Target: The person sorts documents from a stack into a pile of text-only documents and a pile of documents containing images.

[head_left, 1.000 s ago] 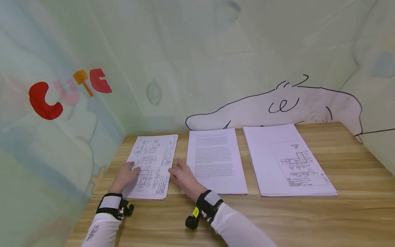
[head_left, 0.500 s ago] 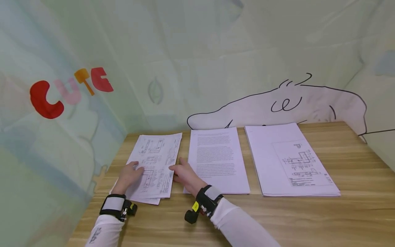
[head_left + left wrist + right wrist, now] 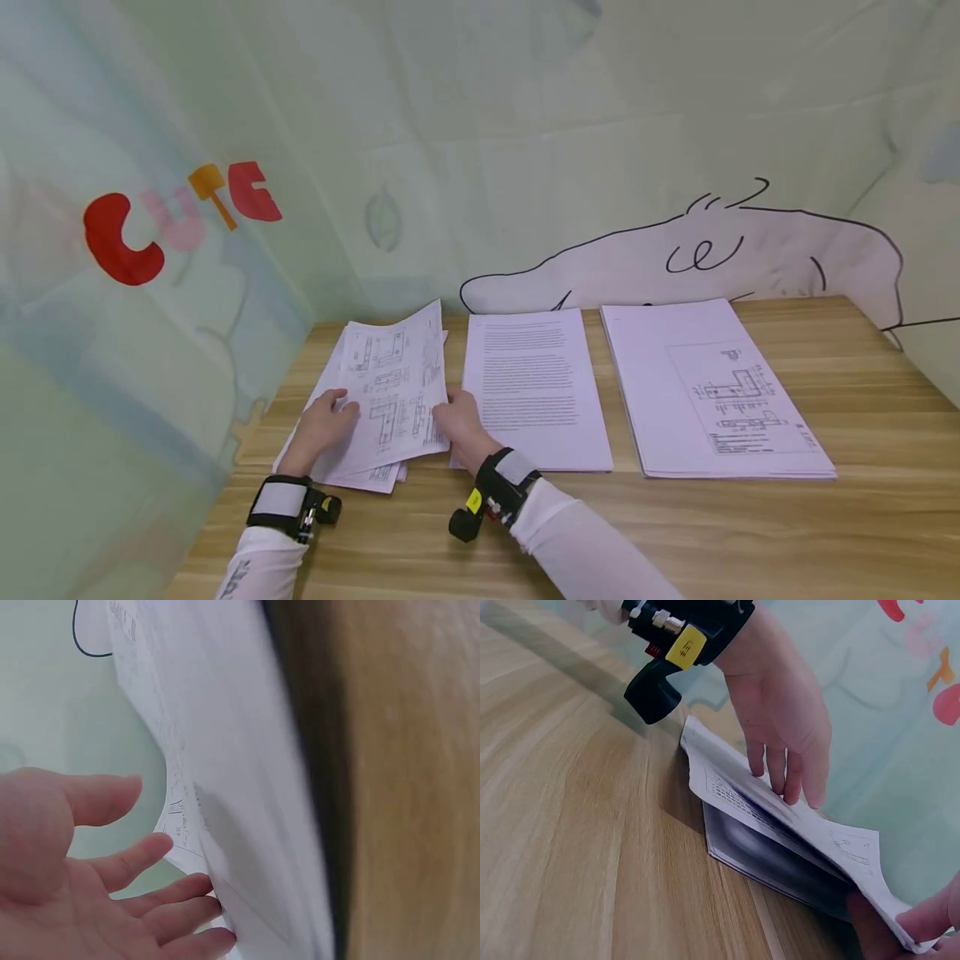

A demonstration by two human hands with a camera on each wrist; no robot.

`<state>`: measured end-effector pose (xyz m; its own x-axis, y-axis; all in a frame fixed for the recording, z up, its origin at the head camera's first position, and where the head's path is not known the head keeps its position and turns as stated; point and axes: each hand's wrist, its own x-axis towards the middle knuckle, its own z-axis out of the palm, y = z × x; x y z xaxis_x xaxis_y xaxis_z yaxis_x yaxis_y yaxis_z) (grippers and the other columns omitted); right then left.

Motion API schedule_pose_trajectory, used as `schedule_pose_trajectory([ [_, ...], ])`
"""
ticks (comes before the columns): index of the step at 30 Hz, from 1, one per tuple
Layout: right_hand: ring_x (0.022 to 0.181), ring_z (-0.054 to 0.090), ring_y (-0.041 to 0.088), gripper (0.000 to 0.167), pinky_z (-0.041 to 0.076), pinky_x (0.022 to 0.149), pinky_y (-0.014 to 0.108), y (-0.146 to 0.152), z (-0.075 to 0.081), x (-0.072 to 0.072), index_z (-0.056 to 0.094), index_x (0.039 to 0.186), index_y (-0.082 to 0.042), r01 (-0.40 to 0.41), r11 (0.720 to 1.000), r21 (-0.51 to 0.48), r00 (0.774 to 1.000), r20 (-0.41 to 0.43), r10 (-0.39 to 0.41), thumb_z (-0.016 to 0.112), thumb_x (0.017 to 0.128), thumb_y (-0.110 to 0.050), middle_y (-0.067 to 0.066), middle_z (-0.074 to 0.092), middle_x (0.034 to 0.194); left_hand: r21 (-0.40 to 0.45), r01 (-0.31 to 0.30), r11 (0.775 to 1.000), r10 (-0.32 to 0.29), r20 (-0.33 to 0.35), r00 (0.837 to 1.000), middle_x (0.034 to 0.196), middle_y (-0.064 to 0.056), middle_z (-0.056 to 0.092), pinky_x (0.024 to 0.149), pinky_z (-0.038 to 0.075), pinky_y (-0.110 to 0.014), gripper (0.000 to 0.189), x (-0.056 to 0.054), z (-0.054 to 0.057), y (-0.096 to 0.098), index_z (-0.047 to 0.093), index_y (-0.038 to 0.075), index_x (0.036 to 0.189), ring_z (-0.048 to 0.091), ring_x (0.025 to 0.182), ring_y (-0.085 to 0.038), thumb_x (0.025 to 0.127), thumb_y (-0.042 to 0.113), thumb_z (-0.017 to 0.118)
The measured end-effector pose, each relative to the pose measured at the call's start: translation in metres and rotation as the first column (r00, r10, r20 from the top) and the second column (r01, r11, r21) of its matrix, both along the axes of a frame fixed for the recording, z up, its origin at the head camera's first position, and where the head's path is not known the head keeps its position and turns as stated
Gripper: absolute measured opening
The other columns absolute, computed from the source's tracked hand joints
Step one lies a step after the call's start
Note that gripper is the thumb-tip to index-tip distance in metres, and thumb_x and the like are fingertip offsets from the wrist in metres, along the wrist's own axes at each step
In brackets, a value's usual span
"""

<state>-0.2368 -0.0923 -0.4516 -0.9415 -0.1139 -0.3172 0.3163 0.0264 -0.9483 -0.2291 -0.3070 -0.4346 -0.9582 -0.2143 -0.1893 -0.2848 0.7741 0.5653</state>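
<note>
A sheet printed with technical drawings (image 3: 401, 375) lies at the left in the head view, its right side raised and bowed above more papers. My right hand (image 3: 463, 427) pinches that right edge between thumb and fingers, as the right wrist view shows with the thumb (image 3: 930, 915) on top. On the left part of the sheet rests my left hand (image 3: 324, 429). Its fingers (image 3: 184, 911) are extended, fingertips against the paper in the left wrist view. Beneath, the lower papers (image 3: 375, 481) stick out askew at the front.
Right of my right hand lies a stack of text pages (image 3: 528, 450). Farther right is another stack with a drawing on top (image 3: 660, 400). All rest on a wooden table (image 3: 600, 533), with a printed curtain (image 3: 525, 150) behind. Each wrist wears a camera strap.
The top drawing sheet's right edge has been lifted and shifted right and up, fanning it off the lower papers. My right hand has closed on that edge; my left hand moved slightly right.
</note>
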Motion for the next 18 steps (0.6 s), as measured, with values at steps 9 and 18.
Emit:
schedule_pose_trajectory([
  [9, 0.124, 0.055, 0.026, 0.06, 0.043, 0.109, 0.043, 0.008, 0.002, -0.008, 0.04, 0.15, -0.004, 0.051, 0.999, -0.016, 0.999, 0.017, -0.05, 0.044, 0.091, 0.0, 0.017, 0.056, 0.14, 0.17, -0.115, 0.979, 0.127, -0.059, 0.99, 0.159, -0.034, 0.02, 0.119, 0.024, -0.061, 0.068, -0.001, 0.007, -0.019, 0.013, -0.001, 0.157, 0.024, 0.147, -0.05, 0.106, 0.038, 0.033],
  [18, 0.132, 0.051, 0.029, 0.058, 0.04, 0.113, 0.045, 0.022, -0.004, -0.014, 0.04, 0.149, -0.001, 0.001, 0.996, -0.09, 1.0, 0.011, 0.0, 0.047, 0.092, -0.003, 0.018, 0.054, 0.143, 0.514, -0.094, 0.853, 0.104, 0.009, 0.995, 0.159, -0.023, 0.031, 0.111, 0.042, -0.045, 0.081, -0.003, 0.006, -0.037, 0.016, 0.005, 0.159, 0.036, 0.144, -0.035, 0.101, 0.062, 0.009],
])
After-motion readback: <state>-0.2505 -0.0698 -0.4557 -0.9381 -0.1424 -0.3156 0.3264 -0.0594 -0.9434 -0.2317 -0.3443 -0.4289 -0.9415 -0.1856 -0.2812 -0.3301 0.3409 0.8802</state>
